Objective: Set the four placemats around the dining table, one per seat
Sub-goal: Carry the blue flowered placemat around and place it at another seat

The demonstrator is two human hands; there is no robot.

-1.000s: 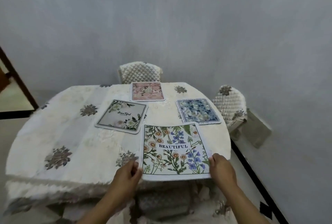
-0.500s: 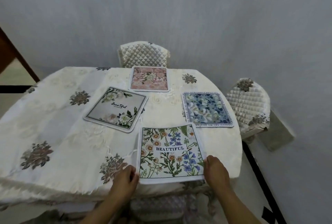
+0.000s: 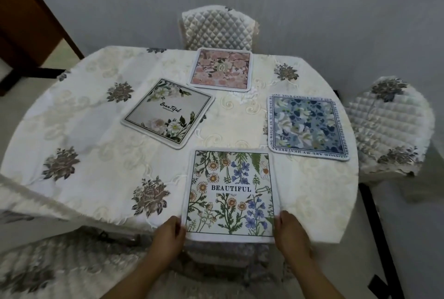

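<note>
The fingers of the left hand (image 3: 168, 234) are curling around the near left corner of a square white-bordered placemat printed with wildflowers and the word BEAUTIFUL (image 3: 230, 195), pinching its edge, while the fingers of the right hand (image 3: 292, 232) are closing narrowly on the near right corner in the same way. Both hands are holding the mat where its near edge is lying at the table's rim, just overhanging it, and the rest of the mat is resting flat on the round table covered with a cream embroidered cloth bearing grey flower motifs (image 3: 84, 154). Farther out, a grey square placemat with white flowers and black script (image 3: 168, 112) is lying turned at an angle to the left of centre, apart from the others. A pink floral placemat (image 3: 221, 69) is sitting at the far edge, directly in front of a quilted cream chair back (image 3: 217, 27). A blue floral placemat with lettering around its border (image 3: 307, 127) is lying at the right side, near a second quilted chair with grey flower trim (image 3: 389, 125). A brown wooden frame (image 3: 31, 17) is standing at the far left against the pale wall.
</note>
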